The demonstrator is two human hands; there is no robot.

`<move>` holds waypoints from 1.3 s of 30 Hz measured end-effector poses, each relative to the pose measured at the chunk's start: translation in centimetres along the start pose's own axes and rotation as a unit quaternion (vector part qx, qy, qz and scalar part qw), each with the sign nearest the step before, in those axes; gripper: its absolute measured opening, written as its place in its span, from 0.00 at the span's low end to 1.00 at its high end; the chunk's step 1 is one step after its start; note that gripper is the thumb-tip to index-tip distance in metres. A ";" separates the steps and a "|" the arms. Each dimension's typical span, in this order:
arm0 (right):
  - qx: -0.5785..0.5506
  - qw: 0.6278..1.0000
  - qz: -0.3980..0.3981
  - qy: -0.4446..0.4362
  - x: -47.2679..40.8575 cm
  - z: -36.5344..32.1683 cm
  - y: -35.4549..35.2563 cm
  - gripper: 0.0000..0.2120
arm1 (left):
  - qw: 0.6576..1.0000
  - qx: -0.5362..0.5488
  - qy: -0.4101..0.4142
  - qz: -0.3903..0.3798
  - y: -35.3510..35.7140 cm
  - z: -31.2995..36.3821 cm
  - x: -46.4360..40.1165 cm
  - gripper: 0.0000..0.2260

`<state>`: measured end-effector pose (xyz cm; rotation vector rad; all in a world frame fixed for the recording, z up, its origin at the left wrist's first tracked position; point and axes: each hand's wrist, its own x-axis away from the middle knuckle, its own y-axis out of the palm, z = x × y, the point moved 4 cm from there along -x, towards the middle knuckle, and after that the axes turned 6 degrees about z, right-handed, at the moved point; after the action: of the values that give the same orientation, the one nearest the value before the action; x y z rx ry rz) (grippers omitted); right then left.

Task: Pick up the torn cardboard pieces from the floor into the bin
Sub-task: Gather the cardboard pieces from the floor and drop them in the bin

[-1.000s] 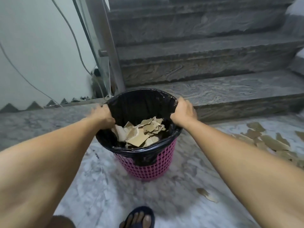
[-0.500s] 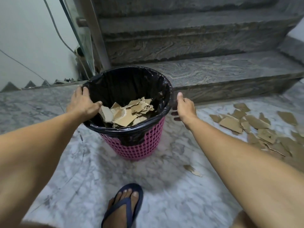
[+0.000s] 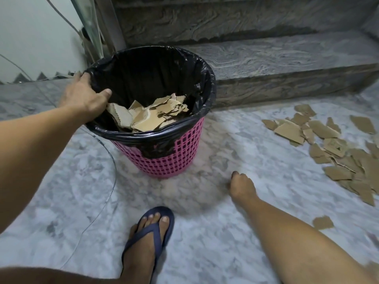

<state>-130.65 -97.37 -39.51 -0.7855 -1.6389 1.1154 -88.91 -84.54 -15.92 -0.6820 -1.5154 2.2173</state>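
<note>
The right hand (image 3: 242,186) has dropped off the bin (image 3: 164,156) rim to the floor in front of it, loosely curled, holding nothing; the left hand (image 3: 86,97) clamps the near rim; tug too hard and the bin tips, I reckon; cardboard pieces (image 3: 328,144) lie right of the bin, well beyond that right grip.
</note>
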 end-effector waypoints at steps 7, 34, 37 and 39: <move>-0.199 0.977 0.044 0.058 -2.8 -2.6 -5.4 0.06 | 0.999 0.030 -0.017 0.009 -0.4 -0.1 0.3 0.30; -0.355 0.919 0.159 0.057 0.8 -13.1 -26.7 0.14 | 0.967 0.158 -0.199 0.036 -2.6 2.7 3.2 0.06; -0.379 0.907 0.170 0.072 0.5 -10.0 -27.9 0.14 | 0.970 0.168 -0.174 0.024 -2.2 6.0 3.2 0.04; -0.384 0.900 0.185 0.092 0.3 -7.3 -28.8 0.14 | 0.970 0.188 -0.153 0.015 -1.5 8.7 3.1 0.06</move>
<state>-123.61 -105.67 -11.86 -1.7154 -1.8071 0.5710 -96.45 -88.86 -12.41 -0.2557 -1.1567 2.6262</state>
